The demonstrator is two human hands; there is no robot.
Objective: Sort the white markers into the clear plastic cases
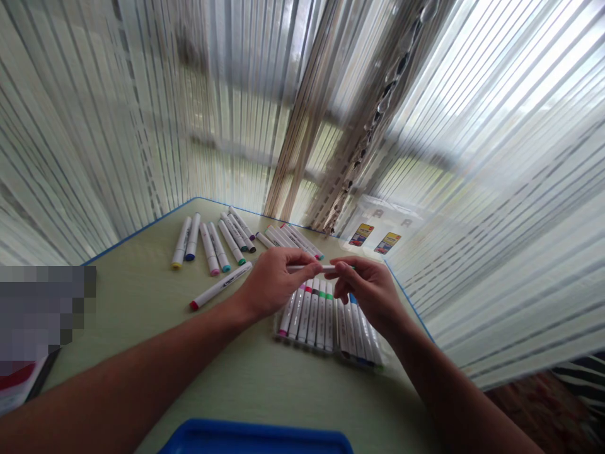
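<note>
Both my hands hold one white marker (pixel 312 268) level above the table. My left hand (pixel 271 280) pinches its left end and my right hand (pixel 366 287) pinches its right end. Directly below them a row of several white markers with coloured caps (pixel 326 315) lies side by side in a clear tray. Several more markers (pixel 215 243) lie loose farther back on the pale green table (pixel 142 296). One marker with a red tip (pixel 220 285) lies alone, slanted, just left of my left hand.
Striped sheer curtains (pixel 472 157) hang close behind and to the right of the table. A clear packet with coloured labels (pixel 378 236) rests at the back right corner. A blue tray edge (pixel 255 438) shows at the near edge, and a book corner (pixel 21 384) at the left.
</note>
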